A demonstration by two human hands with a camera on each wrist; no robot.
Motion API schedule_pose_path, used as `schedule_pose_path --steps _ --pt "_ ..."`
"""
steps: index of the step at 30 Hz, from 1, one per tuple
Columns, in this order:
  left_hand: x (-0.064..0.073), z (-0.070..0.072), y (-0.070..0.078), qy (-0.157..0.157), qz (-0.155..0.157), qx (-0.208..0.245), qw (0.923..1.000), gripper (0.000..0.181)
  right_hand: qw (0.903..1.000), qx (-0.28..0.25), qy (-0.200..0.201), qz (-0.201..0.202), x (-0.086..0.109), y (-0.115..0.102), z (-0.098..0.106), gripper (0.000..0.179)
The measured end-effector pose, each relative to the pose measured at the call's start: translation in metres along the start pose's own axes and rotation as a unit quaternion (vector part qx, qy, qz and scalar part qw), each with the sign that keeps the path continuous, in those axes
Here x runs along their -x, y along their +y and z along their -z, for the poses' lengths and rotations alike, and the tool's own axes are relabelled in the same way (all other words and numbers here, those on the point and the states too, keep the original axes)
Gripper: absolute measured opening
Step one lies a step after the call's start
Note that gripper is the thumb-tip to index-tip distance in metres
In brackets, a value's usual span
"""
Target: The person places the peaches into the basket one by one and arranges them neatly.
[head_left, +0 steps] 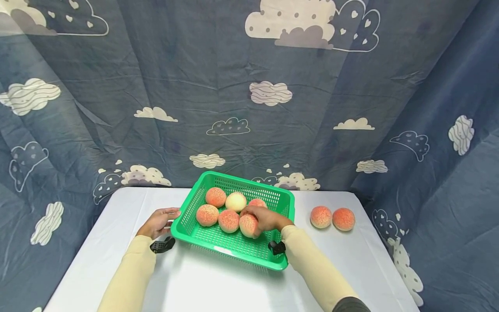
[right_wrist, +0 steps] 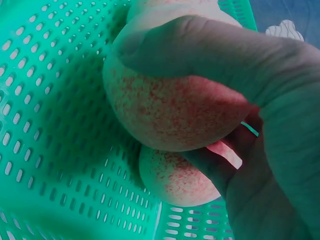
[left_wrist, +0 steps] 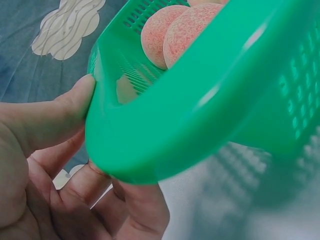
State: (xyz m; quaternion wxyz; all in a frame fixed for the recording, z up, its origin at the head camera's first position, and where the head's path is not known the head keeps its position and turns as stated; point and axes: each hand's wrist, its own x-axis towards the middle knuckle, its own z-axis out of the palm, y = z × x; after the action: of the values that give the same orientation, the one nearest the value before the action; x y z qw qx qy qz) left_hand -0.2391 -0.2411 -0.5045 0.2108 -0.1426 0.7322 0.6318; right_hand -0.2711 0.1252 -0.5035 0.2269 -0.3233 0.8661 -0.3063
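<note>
A green plastic basket (head_left: 249,253) with slotted walls sits tilted in angle on the white table, with several peaches in it. My right hand (head_left: 266,218) reaches inside and grips a pink-speckled peach (head_left: 247,225); in the right wrist view the thumb lies across the peach (right_wrist: 165,110) and the fingers curl behind it. Another peach (right_wrist: 177,177) shows just beyond. At the basket's left end, my left hand (head_left: 159,222) holds the rim corner. The left wrist view shows the thumb (left_wrist: 80,97) against the rim (left_wrist: 130,145) and the fingers bent beneath it.
Two more peaches, a lighter one (head_left: 321,216) and a redder one (head_left: 344,219), lie side by side on the table (head_left: 210,286) right of the basket. A dark blue cloud-patterned curtain (head_left: 218,86) hangs behind the table and along both sides.
</note>
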Motion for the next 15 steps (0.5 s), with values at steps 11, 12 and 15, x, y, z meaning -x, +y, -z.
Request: schedule_pose_path --steps 11,12,15 --pt "0.0002 -0.0005 0.0010 -0.003 -0.005 0.009 0.9999 0.048 0.9993 0.037 -0.003 -0.008 0.0010 -0.0039 -0.0040 0.076" --pt "0.0006 -0.0004 0.0012 -0.005 -0.006 0.007 0.9999 0.049 0.9991 0.042 0.000 -0.005 0.0012 -0.0040 -0.0044 0.076" --pt "0.0009 -0.0007 0.0017 -0.003 -0.003 0.007 1.0000 0.048 0.9983 0.058 0.004 -0.002 0.0026 -0.0049 -0.0057 0.077"
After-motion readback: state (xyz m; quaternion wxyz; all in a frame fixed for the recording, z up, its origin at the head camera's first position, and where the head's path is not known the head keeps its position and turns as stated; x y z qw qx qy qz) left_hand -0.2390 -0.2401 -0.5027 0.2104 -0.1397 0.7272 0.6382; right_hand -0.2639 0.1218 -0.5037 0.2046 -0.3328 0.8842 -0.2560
